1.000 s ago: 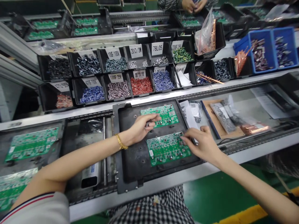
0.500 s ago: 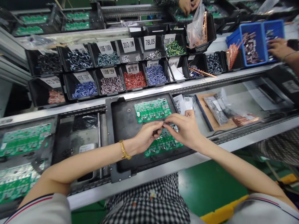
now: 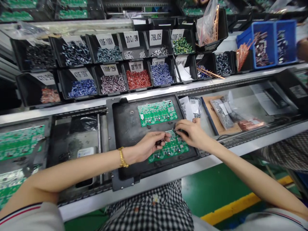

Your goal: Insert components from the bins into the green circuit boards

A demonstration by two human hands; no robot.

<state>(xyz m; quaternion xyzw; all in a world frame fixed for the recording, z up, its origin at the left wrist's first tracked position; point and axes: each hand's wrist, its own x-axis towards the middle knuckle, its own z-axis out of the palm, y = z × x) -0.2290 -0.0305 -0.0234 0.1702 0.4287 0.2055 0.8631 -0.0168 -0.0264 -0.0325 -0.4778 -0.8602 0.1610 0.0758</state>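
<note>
My left hand (image 3: 150, 146) is closed around several small dark electronic components (image 3: 158, 142), just above the left part of the lower green circuit board (image 3: 169, 150). Fingertips of my right hand (image 3: 192, 133) are pinched together at that board's upper edge; what they hold is too small and hidden to make out. A second green circuit board (image 3: 157, 113), fitted with small parts, lies behind it. Both boards rest in a black tray (image 3: 124, 134).
Black bins of sorted components, such as red capacitors (image 3: 138, 79) and blue ones (image 3: 162, 74), line the back. Bagged parts (image 3: 222, 112) lie in a shallow box on the right. Another tray with green boards (image 3: 21, 141) stands left. Blue bins (image 3: 252, 45) are at far right.
My hands have come apart: the right moved from the left hand's fingertips to the lower board's upper edge. The left hand stays near, slightly lower. The camera view has shifted slightly.
</note>
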